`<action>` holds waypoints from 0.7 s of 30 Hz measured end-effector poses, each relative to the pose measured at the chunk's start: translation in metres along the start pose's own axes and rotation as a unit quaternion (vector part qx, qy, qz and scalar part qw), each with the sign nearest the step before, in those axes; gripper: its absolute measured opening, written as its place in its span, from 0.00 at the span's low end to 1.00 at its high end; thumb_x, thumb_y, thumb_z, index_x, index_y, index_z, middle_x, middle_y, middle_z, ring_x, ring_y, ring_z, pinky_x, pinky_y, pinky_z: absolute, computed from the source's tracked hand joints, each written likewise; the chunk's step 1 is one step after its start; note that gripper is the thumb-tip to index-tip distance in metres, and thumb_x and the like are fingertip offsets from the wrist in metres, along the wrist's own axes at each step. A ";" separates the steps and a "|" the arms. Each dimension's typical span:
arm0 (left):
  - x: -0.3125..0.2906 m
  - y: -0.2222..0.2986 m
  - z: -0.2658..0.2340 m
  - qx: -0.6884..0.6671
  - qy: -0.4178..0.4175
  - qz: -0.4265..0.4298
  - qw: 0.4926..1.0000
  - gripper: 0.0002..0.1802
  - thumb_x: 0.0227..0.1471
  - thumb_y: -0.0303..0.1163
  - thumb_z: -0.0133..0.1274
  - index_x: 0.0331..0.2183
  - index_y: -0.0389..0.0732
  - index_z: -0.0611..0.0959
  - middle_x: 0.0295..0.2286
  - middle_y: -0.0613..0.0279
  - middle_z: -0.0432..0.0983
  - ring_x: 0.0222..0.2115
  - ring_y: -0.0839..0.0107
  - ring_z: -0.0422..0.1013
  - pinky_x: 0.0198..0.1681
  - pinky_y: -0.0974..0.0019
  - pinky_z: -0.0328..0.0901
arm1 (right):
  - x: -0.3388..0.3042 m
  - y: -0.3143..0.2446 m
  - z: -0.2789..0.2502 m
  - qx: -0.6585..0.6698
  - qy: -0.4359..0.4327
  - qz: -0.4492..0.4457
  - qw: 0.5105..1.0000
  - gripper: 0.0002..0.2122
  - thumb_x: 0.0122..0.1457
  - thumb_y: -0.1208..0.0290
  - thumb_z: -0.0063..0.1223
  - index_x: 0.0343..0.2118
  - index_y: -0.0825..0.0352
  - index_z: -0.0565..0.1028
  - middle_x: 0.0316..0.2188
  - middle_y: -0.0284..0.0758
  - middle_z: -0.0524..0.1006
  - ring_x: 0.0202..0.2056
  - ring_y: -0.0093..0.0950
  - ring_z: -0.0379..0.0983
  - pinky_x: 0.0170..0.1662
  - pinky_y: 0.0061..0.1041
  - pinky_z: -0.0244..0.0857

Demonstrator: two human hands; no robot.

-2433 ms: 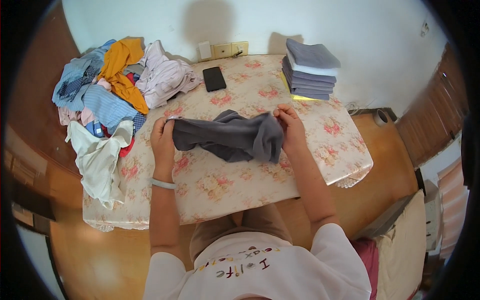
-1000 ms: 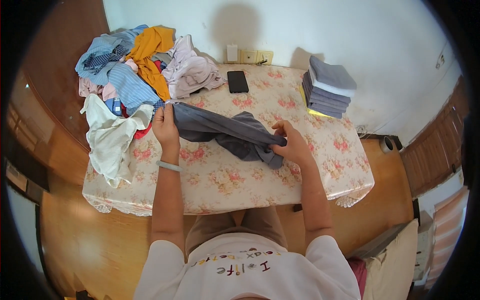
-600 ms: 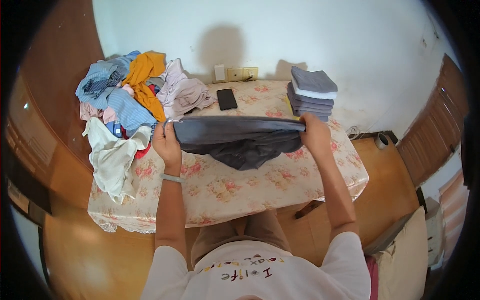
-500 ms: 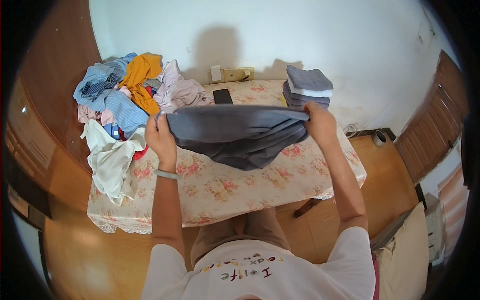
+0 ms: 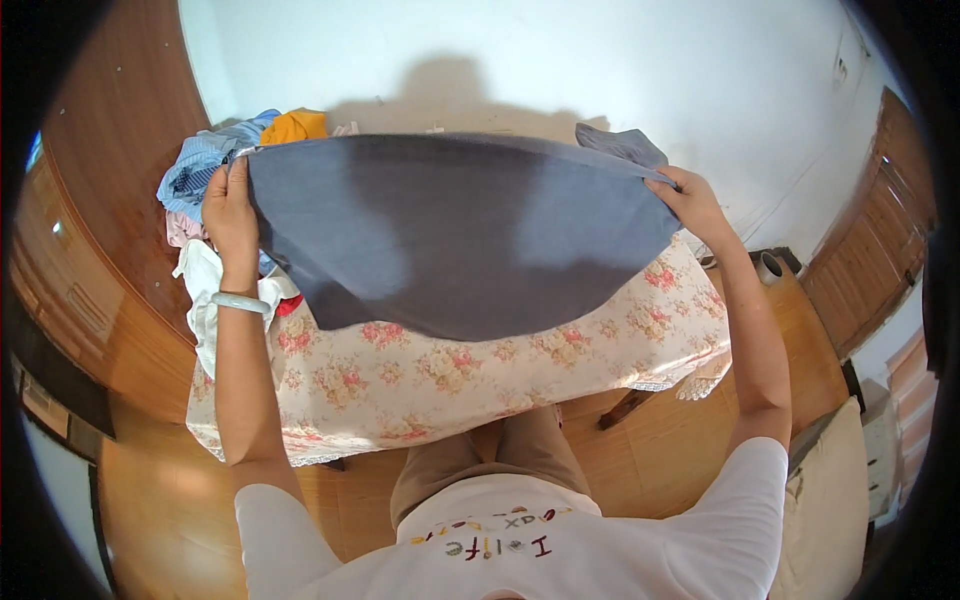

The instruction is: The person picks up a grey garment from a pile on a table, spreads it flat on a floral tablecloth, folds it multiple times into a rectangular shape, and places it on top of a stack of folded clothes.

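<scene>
A wide grey-blue cloth (image 5: 455,240) is stretched between my hands above the table, its upper edge pulled nearly straight and its lower part hanging in a rounded curve. My left hand (image 5: 231,220), with a pale bangle (image 5: 241,302) on the wrist, pinches the upper left corner. At the upper right corner my right hand (image 5: 692,207) grips the edge between thumb and fingers. A dark shadow falls across the fabric's middle. Behind it, part of a stack of folded grey cloths (image 5: 625,146) shows beside my right hand; the rest is hidden.
A heap of loose clothes lies at the far left, with a blue garment (image 5: 195,160), an orange one (image 5: 293,127) and a white one (image 5: 203,310). The floral tablecloth (image 5: 450,375) covers the table. A cushioned seat (image 5: 828,510) stands at my right. Wooden doors flank the room.
My hands have moved apart and slightly up, and the bunched cloth is now spread wide. It now covers the phone, the wall sockets and most of the folded stack.
</scene>
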State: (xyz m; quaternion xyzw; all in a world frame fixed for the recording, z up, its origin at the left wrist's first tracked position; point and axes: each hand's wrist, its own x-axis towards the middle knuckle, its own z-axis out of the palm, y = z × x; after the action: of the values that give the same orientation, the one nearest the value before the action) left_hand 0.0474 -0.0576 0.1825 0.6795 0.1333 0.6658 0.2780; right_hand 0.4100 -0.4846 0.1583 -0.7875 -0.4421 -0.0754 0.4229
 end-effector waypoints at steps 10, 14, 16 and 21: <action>0.010 -0.018 -0.036 0.074 -0.027 -0.011 0.997 0.16 0.61 0.37 0.50 0.27 0.35 0.79 0.23 0.75 0.68 0.26 0.85 0.59 0.31 0.78 0.57 | -0.045 -0.039 0.002 -0.152 -0.139 -0.067 0.976 0.14 0.47 0.76 0.62 0.37 0.70 0.73 0.29 0.39 0.74 0.31 0.31 0.69 0.39 0.29 0.65; 0.015 -0.028 -0.050 0.086 -0.035 -0.029 0.995 0.17 0.61 0.39 0.50 0.28 0.35 0.79 0.22 0.76 0.64 0.25 0.85 0.56 0.29 0.79 0.55 | -0.046 -0.005 -0.005 -0.224 -0.115 -0.092 0.963 0.13 0.46 0.78 0.56 0.38 0.68 0.73 0.34 0.43 0.76 0.38 0.43 0.73 0.42 0.34 0.66; 0.015 -0.035 -0.049 0.106 -0.050 -0.029 0.993 0.17 0.61 0.39 0.50 0.25 0.37 0.76 0.21 0.77 0.61 0.24 0.85 0.54 0.27 0.77 0.52 | -0.045 0.006 -0.006 -0.230 -0.085 -0.055 0.968 0.13 0.47 0.81 0.53 0.39 0.68 0.73 0.35 0.44 0.76 0.38 0.43 0.73 0.42 0.35 0.66; 0.021 -0.050 -0.040 0.121 -0.096 -0.031 0.988 0.19 0.61 0.37 0.49 0.22 0.37 0.70 0.20 0.72 0.60 0.23 0.82 0.53 0.27 0.75 0.53 | -0.029 0.041 -0.023 -0.165 -0.064 -0.037 0.984 0.11 0.53 0.78 0.53 0.41 0.68 0.74 0.34 0.46 0.77 0.35 0.43 0.73 0.40 0.35 0.66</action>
State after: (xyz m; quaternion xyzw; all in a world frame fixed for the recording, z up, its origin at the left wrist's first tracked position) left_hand 0.0199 0.0027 0.1703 0.7642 0.2067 0.5676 0.2259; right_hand 0.4296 -0.5298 0.1346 -0.8325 -0.4791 -0.1120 0.2548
